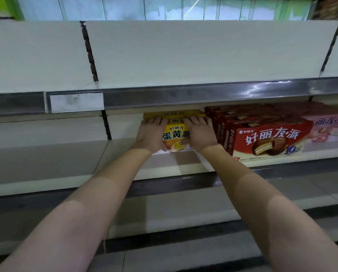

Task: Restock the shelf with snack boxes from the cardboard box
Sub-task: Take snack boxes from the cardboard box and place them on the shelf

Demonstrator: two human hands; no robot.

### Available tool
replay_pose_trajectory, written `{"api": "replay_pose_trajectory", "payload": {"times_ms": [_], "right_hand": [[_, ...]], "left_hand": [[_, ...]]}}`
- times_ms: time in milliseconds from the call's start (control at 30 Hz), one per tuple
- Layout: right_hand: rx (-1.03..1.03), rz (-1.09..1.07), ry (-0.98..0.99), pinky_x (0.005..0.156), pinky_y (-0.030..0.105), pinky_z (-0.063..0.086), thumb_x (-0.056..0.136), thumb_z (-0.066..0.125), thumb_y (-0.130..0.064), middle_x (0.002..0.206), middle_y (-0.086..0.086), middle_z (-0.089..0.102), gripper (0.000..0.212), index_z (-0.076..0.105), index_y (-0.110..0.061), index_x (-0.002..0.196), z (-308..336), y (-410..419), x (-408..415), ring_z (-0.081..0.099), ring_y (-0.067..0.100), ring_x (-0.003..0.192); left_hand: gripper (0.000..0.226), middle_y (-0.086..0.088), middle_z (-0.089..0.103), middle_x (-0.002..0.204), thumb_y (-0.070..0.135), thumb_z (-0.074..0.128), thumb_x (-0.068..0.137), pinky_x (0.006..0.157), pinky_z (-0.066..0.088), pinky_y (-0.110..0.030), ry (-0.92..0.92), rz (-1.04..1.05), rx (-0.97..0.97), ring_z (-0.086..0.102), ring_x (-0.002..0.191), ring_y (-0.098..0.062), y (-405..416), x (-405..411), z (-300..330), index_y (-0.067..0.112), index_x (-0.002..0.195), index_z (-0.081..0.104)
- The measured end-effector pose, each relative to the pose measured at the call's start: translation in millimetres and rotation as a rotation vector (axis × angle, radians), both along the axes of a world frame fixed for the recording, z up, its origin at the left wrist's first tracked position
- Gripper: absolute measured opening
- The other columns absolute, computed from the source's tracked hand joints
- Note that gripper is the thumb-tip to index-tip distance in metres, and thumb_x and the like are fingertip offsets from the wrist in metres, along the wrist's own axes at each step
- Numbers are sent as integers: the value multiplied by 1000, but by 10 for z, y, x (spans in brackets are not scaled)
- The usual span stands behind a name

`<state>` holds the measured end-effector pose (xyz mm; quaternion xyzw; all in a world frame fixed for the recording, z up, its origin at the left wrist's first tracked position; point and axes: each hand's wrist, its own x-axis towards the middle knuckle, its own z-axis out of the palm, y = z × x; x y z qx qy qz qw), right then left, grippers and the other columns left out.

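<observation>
1. Yellow snack box (pixel 176 134) stands on the white shelf (pixel 183 167), just beside red boxes (pixel 262 134).
2. Left hand (pixel 150 134) and right hand (pixel 200 133) grip its two sides, fingers curled over the top.

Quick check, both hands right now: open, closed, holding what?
Left hand: grips the yellow snack box on its left side.
Right hand: grips the same box's right side.

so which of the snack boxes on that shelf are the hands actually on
The yellow box at the left end of the row. Both the left hand and right hand grip it; the red box and pink box beside it stand untouched.
</observation>
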<state>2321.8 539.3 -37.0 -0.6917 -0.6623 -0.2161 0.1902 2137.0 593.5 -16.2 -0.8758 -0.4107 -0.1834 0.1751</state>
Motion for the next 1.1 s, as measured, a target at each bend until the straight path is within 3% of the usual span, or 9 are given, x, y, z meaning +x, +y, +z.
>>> {"api": "replay_pose_trajectory", "payload": {"times_ms": [533, 733, 833, 967, 1100], "right_hand": [[29, 14, 20, 116, 50, 16, 78, 75, -50, 144, 1, 47, 84, 37, -23, 148, -23, 109, 73, 36, 26, 136], [-30, -80, 81, 119, 58, 3, 75, 78, -46, 144, 5, 41, 83, 38, -17, 142, 21, 19, -156, 28, 30, 140], [22, -84, 124, 120, 56, 4, 76, 79, -30, 143, 8, 43, 76, 42, -15, 140, 16, -80, -250, 29, 30, 140], [101, -77, 137, 120, 47, 17, 82, 66, -2, 141, 14, 42, 59, 44, -9, 136, 52, -212, -358, 31, 33, 136], [90, -113, 176, 112, 48, 28, 87, 61, -5, 141, 15, 41, 49, 46, -10, 133, 59, -393, -473, 34, 34, 133]], "left_hand": [[109, -3, 56, 136, 63, 88, 45, 98, 44, -34, -37, 31, 26, 51, 123, -24, 107, 97, -29, 18, 135, 45], [113, -7, 48, 142, 64, 83, 54, 109, 33, -40, 15, 58, 16, 46, 129, -28, -31, 82, -14, 15, 143, 35], [113, -9, 46, 143, 70, 77, 57, 110, 31, -48, 59, 71, 26, 44, 128, -29, -153, 43, 41, 14, 144, 32], [88, -11, 39, 143, 50, 77, 72, 105, 32, -51, 118, 108, 68, 38, 128, -32, -277, -31, 45, 15, 141, 34], [71, -11, 40, 141, 28, 73, 78, 103, 33, -44, 108, 70, 85, 38, 129, -30, -406, -103, 61, 14, 139, 38]]}}
